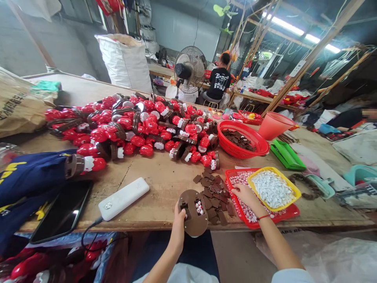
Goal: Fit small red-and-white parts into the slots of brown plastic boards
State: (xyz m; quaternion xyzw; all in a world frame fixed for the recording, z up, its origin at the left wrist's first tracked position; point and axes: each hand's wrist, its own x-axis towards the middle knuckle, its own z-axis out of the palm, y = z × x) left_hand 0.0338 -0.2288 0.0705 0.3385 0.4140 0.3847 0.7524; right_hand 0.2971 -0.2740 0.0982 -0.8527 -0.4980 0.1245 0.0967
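My left hand [178,222] is closed around a brown oval toy base [193,210], held at the table's front edge with its underside up. Two recesses show in it; the right one has several small white-and-red pieces [199,207] in it. My right hand [244,195] is in a red tray [249,225] of similar small pieces, its fingers bent together over them; what they pinch is hidden. A yellow basket [297,193] of small white pieces rests on the red tray. Loose brown flat covers [216,192] lie between my hands.
A big heap of red-and-brown toy figures [141,125] covers the table's back left. A red basket [263,147] holds more brown covers. Also there are a white power bank [123,198], a phone [63,210], a green tray [287,155] and a fan [190,67]. A person [218,83] sits farther back.
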